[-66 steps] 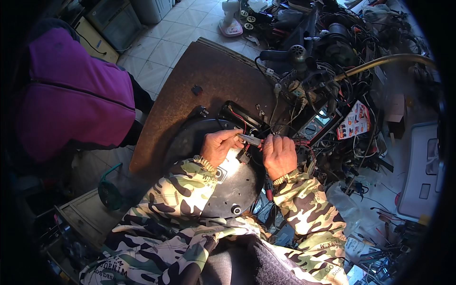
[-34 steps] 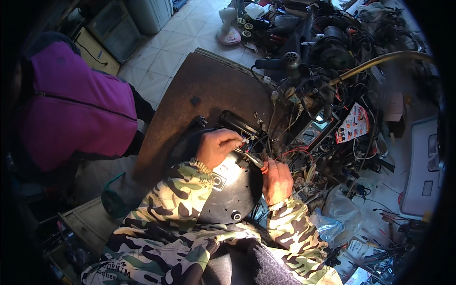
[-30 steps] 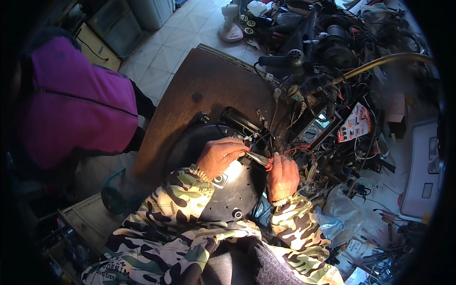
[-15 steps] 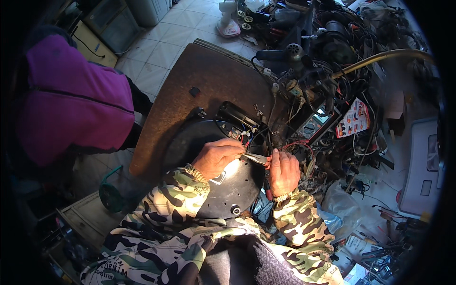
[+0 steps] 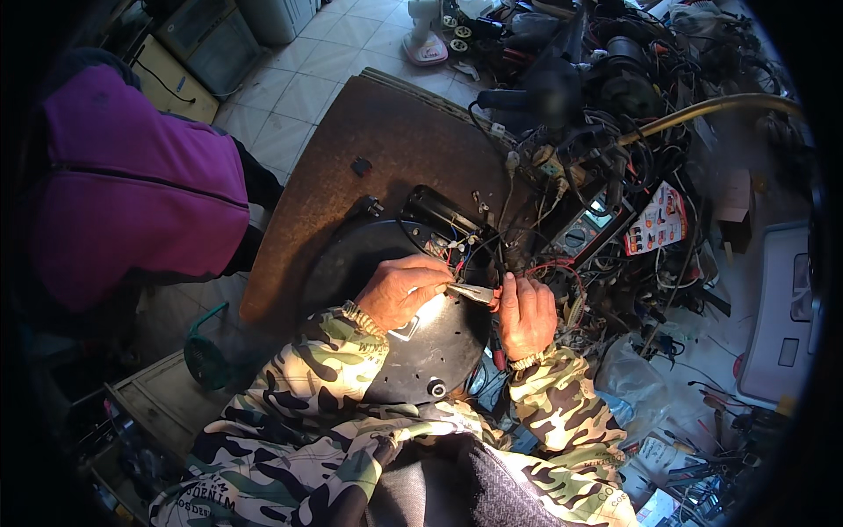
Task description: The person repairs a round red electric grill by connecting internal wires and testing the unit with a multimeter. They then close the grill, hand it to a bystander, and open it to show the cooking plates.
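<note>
My right hand (image 5: 527, 318) is closed round the red handles of a pair of pliers (image 5: 474, 293), their metal jaws pointing left. The jaw tips meet the pinched fingertips of my left hand (image 5: 404, 292). What those fingers hold is too small to make out. Both hands are above a round black appliance base (image 5: 413, 358), which lies in front of me under a bright spot of light. Just beyond the fingers, several thin coloured wires (image 5: 455, 253) come out of an opened part of the appliance beside a black tubular handle (image 5: 439, 207).
The base rests partly on a brown board (image 5: 342, 140). A multimeter (image 5: 580, 235) with a lit screen sits among tangled cables to the right, by a printed card (image 5: 657, 220). At left stands a person in a purple jacket (image 5: 140, 167). A plastic bag (image 5: 634, 378) lies right of my sleeve.
Both hands and the pliers hold nearly the same place. The view has shifted slightly, and the dark round-ended tool beyond the wires now looks darker.
</note>
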Tool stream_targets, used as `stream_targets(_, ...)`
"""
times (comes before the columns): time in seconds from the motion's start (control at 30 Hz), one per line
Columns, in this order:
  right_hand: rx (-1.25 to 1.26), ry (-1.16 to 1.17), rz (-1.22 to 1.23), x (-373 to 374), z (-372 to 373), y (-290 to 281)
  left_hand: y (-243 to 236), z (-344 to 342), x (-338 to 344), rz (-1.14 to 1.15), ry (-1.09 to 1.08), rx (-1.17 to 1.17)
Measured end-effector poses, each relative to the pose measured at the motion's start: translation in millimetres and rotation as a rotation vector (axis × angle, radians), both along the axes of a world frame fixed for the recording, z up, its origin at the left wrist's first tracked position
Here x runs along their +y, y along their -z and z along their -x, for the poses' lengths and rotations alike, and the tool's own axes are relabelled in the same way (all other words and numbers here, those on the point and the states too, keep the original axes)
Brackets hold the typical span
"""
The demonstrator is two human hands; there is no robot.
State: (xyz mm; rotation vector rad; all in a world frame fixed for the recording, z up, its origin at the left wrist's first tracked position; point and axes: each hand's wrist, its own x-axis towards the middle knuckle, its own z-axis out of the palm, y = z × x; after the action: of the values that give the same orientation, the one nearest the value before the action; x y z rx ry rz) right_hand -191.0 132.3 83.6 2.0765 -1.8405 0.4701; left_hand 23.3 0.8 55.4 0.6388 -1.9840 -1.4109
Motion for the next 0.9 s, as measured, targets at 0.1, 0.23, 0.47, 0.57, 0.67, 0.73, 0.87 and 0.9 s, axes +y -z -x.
stream_targets(0.1,0.013,-0.03,-0.02,0,3,-1,-1,-1,-1,-0.028,0.025,-0.026)
stream_targets(0.23,-0.009,-0.05,-0.046,2,7,-3,0,0,-3,-0.065,0.081,-0.027)
stream_targets(0.47,-0.064,-0.194,-0.064,-5,11,-2,-1,-15,-2,-0.141,0.124,-0.031)
stream_targets(0.57,-0.033,-0.042,-0.076,6,9,-2,15,6,-6,-0.081,0.15,0.013)
stream_targets(0.67,-0.121,0.073,-0.117,13,7,0,6,-1,5,-0.052,-0.041,0.034)
stream_targets(0.73,-0.344,0.281,-0.187,33,14,12,11,5,6,-0.179,-0.133,0.078)
stream_targets(0.87,-0.522,0.645,-0.29,90,25,58,18,5,-1,-0.116,-0.257,0.131)
stream_targets(0.9,-0.504,0.622,-0.369,89,28,65,9,-10,5,-0.12,-0.353,0.117)
